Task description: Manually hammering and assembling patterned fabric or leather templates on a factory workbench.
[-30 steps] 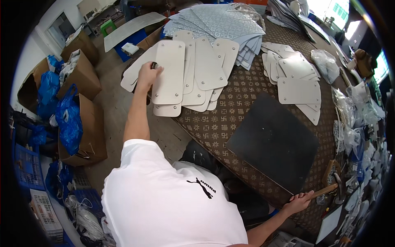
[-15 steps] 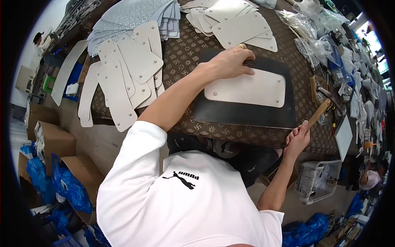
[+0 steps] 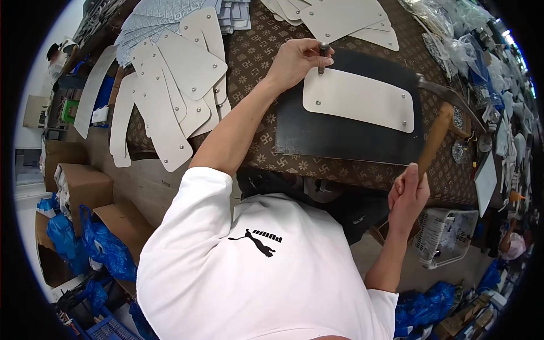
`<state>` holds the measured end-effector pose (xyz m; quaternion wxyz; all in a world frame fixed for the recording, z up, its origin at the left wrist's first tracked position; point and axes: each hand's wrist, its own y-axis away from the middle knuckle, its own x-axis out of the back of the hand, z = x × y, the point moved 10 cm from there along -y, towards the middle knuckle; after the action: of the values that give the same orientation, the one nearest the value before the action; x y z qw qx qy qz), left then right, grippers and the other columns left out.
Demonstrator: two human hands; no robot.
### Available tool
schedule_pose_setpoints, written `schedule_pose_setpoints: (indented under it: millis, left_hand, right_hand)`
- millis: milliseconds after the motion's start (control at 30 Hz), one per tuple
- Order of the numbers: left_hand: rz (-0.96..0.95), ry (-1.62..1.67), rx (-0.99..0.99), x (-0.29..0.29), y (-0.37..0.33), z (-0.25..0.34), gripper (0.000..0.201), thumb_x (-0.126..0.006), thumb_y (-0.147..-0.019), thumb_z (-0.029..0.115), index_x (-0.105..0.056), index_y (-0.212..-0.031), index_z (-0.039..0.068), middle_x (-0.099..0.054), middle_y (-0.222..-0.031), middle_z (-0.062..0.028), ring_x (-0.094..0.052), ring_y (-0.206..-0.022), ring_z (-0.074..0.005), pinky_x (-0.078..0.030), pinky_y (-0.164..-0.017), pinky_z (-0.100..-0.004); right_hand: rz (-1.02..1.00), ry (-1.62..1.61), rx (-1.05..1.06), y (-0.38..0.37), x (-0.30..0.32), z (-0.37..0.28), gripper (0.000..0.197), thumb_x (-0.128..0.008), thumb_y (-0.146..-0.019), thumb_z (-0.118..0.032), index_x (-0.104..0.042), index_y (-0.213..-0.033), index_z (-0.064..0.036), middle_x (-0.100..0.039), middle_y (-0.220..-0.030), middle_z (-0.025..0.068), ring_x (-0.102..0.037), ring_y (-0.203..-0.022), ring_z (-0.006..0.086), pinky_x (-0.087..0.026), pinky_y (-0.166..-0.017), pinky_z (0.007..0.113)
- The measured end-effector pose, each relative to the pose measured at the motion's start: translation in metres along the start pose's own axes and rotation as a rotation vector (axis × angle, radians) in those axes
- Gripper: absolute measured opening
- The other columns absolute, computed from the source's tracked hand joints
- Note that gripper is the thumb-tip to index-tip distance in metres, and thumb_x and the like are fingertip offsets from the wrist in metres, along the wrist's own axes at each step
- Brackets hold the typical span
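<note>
Cream riveted panel (image 3: 358, 99) lies on black mat; left hand (image 3: 296, 59) pinches steel punch (image 3: 323, 56), right hand (image 3: 408, 195) grips wooden-handled hammer (image 3: 439, 127).

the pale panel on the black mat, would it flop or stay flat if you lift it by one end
The pale panel probably bends a little but keeps its shape: it lies dead flat with crisp edges, like the similar panels fanned in a pile. It looks thin, so likely light. The left hand stands a metal punch on its corner, so it may slide otherwise.

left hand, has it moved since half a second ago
Yes. The left hand shifted from the pale panel top to its upper left corner on the black mat, now holding a metal punch.
</note>
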<state>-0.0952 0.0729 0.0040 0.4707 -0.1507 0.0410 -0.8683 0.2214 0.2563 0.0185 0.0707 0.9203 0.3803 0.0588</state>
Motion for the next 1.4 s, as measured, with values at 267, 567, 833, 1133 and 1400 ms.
schedule_pose_setpoints:
  millis: [267, 567, 833, 1133, 1400]
  left_hand:
    - [-0.005, -0.112, 0.015, -0.004, 0.005, -0.009, 0.023, -0.078, -0.09, 0.012, -0.074, -0.109, 0.001, -0.075, -0.095, -0.0041, -0.068, -0.085, -0.0103, -0.054, -0.08, -0.0266]
    - [0.096, -0.241, -0.161, -0.002, 0.01, -0.001, 0.023, -0.078, -0.09, 0.012, -0.074, -0.108, -0.001, -0.076, -0.098, -0.0066, -0.069, -0.086, -0.0105, -0.055, -0.08, -0.0269]
    - [-0.089, 0.149, 0.028, 0.0, 0.042, 0.017, 0.02, -0.075, -0.091, 0.006, -0.074, -0.109, -0.001, -0.074, -0.097, -0.0057, -0.069, -0.087, -0.0115, -0.056, -0.08, -0.0257]
    - [-0.111, 0.082, 0.028, -0.017, 0.063, 0.002, 0.019, -0.076, -0.09, 0.006, -0.075, -0.107, 0.001, -0.072, -0.093, -0.004, -0.069, -0.087, -0.0108, -0.057, -0.08, -0.0259]
    - [-0.189, -0.12, -0.003, -0.028, 0.06, 0.014, 0.019, -0.076, -0.09, 0.005, -0.074, -0.107, -0.001, -0.07, -0.096, -0.004, -0.069, -0.086, -0.011, -0.057, -0.08, -0.0262]
  right_hand:
    - [-0.111, -0.06, 0.431, 0.0, -0.04, -0.128, 0.03, -0.057, -0.106, -0.036, -0.058, -0.092, -0.009, -0.044, -0.062, -0.0034, -0.038, -0.048, 0.0017, -0.028, -0.04, 0.017]
    - [-0.372, 0.506, -0.03, -0.045, -0.107, -0.029, 0.034, -0.059, -0.105, -0.034, -0.052, -0.081, -0.0112, -0.041, -0.059, -0.006, -0.039, -0.048, 0.0011, -0.031, -0.042, 0.022]
    - [-0.059, 0.245, 0.047, 0.009, -0.039, -0.056, 0.035, -0.059, -0.105, -0.036, -0.047, -0.081, -0.0125, -0.038, -0.06, -0.0062, -0.03, -0.042, -0.0001, -0.019, -0.036, 0.019]
    - [-0.209, -0.19, 0.561, 0.034, -0.032, -0.161, 0.029, -0.056, -0.106, -0.028, -0.052, -0.086, -0.008, -0.038, -0.06, -0.0047, -0.031, -0.043, 0.0022, -0.021, -0.037, 0.02]
    - [-0.414, 0.589, 0.143, 0.014, -0.061, -0.029, 0.03, -0.056, -0.107, -0.029, -0.053, -0.086, -0.0073, -0.038, -0.06, -0.0047, -0.033, -0.044, 0.0019, -0.024, -0.038, 0.02]
